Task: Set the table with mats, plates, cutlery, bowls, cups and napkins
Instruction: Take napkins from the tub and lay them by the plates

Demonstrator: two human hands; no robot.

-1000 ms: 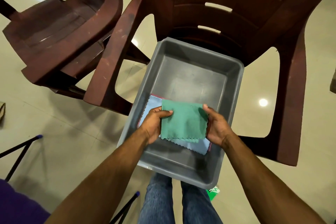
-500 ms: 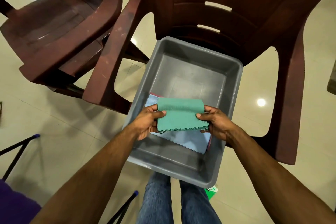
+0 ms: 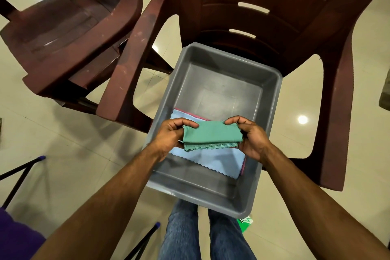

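A green cloth napkin [image 3: 212, 135] with a scalloped edge is folded over between my two hands, above a grey plastic tub [image 3: 272, 99]. My left hand [image 3: 171, 135] pinches its left end and my right hand [image 3: 252, 138] pinches its right end. Below it in the tub lies a light blue napkin [image 3: 211, 159], with a pink one [image 3: 191, 113] showing only as an edge under it. The far half of the tub holds nothing.
The tub rests on the seat of a dark red plastic chair [image 3: 263, 6]. A second chair of the same kind [image 3: 69, 34] stands to the left. Black metal legs with blue tips [image 3: 23, 167] cross the tiled floor at lower left. My jeans-clad legs [image 3: 202, 234] are below the tub.
The green napkin was flat a second ago. Both hands have lifted it and folded it over into a narrower band, uncovering more of the blue napkin beneath.
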